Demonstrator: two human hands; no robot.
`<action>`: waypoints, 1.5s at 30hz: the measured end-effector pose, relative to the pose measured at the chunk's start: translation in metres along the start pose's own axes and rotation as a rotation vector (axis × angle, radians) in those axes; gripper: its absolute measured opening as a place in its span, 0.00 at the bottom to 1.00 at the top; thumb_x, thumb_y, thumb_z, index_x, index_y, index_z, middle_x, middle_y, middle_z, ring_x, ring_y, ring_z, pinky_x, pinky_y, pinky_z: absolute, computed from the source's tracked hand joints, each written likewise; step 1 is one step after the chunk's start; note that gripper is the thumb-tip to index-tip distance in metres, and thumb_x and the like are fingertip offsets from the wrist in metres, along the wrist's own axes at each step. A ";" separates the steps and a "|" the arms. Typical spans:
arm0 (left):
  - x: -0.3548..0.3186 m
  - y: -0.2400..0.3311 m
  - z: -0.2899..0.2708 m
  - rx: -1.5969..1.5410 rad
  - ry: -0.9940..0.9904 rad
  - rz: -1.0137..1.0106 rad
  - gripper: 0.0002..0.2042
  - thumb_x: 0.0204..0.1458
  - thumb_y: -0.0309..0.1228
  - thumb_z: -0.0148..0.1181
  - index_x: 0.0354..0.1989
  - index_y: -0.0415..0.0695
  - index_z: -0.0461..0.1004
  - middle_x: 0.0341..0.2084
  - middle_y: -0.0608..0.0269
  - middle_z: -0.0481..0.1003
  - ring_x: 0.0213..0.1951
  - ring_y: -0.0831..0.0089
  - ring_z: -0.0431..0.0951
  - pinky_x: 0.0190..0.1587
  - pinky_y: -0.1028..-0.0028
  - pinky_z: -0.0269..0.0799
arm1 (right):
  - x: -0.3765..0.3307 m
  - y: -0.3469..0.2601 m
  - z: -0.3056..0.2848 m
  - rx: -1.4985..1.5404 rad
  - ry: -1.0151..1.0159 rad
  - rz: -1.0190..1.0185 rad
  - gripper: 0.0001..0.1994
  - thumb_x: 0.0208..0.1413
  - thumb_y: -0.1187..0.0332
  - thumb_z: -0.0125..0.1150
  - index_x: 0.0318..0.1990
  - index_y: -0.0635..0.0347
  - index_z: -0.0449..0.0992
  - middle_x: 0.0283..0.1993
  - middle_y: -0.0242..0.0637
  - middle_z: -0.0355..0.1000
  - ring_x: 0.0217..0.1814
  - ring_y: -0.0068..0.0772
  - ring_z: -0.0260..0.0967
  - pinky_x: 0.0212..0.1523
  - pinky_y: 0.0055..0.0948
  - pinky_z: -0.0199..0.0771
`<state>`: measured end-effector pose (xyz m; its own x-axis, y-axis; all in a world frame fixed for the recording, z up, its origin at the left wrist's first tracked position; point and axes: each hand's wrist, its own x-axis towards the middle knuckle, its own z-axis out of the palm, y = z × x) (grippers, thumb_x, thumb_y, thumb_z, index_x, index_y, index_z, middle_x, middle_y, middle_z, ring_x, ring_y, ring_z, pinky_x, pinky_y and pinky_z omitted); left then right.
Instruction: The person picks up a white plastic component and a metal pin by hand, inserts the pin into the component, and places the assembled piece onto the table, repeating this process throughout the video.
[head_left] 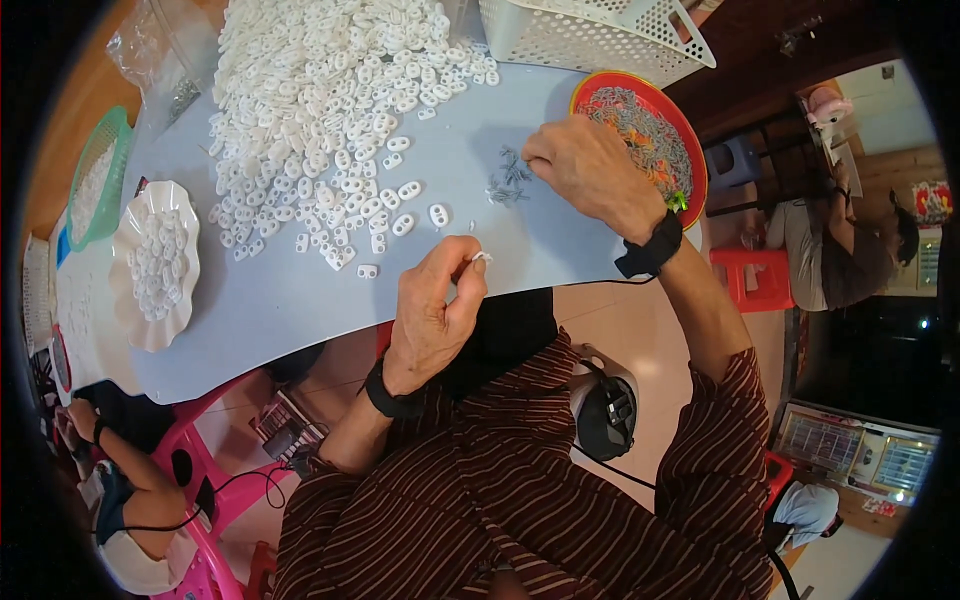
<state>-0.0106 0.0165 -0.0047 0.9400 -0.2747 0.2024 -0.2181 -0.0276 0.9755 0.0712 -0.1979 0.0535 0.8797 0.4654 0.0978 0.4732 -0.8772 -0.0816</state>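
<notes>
White plastic oval pieces lie heaped across the far half of a pale blue-grey tabletop, the heap thinning to scattered singles toward the near edge, where a broad bare strip of table lies in front of the person. The left hand is raised just above that near edge, fingers curled, thumb and forefinger pinched on one small white piece (its shape is too small to make out). The right hand rests knuckles-up farther out, fingertips closed down over a little cluster of small grey metal parts; whether it has hold of any cannot be told. Just beside this hand a red dish of more grey parts overhangs the table's right edge. A white perforated basket is cut off at the top of the view. At the left, a white scalloped dish holds more white pieces, and a green basket sits near the left rim, bent by the lens. Another person's arm shows below the table at lower left, largely hidden
</notes>
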 end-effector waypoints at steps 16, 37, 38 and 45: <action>0.003 0.003 -0.005 -0.174 -0.011 -0.089 0.04 0.56 0.25 0.50 0.33 0.37 0.67 0.15 0.64 0.70 0.19 0.80 0.67 0.25 0.78 0.63 | -0.012 -0.040 0.002 0.749 0.153 0.303 0.05 0.46 0.76 0.60 0.32 0.66 0.77 0.26 0.40 0.76 0.25 0.30 0.72 0.29 0.27 0.71; 0.015 0.000 0.016 -0.225 -0.017 -0.107 0.04 0.57 0.26 0.49 0.33 0.38 0.68 0.15 0.66 0.70 0.21 0.83 0.69 0.24 0.79 0.62 | -0.056 -0.085 0.050 1.518 0.558 0.447 0.09 0.54 0.77 0.62 0.42 0.66 0.75 0.37 0.29 0.73 0.38 0.16 0.68 0.41 0.17 0.70; 0.014 0.000 0.016 -0.229 -0.016 -0.106 0.05 0.57 0.26 0.49 0.33 0.38 0.68 0.15 0.66 0.70 0.22 0.83 0.69 0.24 0.79 0.62 | -0.056 -0.085 0.051 1.521 0.559 0.438 0.09 0.54 0.77 0.62 0.43 0.66 0.75 0.37 0.29 0.73 0.39 0.16 0.68 0.41 0.17 0.70; 0.012 -0.003 0.018 -0.229 0.017 -0.094 0.04 0.57 0.25 0.50 0.33 0.38 0.68 0.15 0.66 0.70 0.21 0.84 0.68 0.24 0.80 0.62 | -0.057 -0.086 0.052 1.501 0.538 0.419 0.09 0.54 0.77 0.62 0.43 0.66 0.75 0.36 0.30 0.74 0.37 0.17 0.69 0.40 0.17 0.71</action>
<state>-0.0031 -0.0038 -0.0065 0.9581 -0.2648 0.1090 -0.0660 0.1663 0.9839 -0.0171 -0.1431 0.0037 0.9852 -0.1328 0.1081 0.1239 0.1168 -0.9854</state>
